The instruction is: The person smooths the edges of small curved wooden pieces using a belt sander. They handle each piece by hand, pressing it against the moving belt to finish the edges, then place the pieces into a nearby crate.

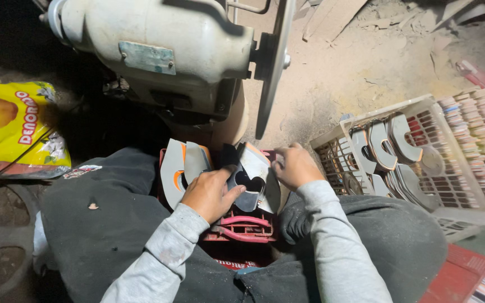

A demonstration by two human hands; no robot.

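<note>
Leftmost, a yellow snack bag (12, 126) on the floor. Next, left hand (211, 193) over the red crate (242, 227) between the knees, fingers closed on a grey horseshoe-shaped cut-out (248, 188) among others stacked upright there. Above, a cream motor with grinding disc (270, 62). Right hand (294, 166) pinching the same stack's far edge. Rightmost, a white basket (461, 191) holding similar pieces.

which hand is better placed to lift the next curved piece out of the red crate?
Left, probably. The left hand already grips a curved grey piece over the red crate; the right hand only rests on the stack's far edge.
</note>
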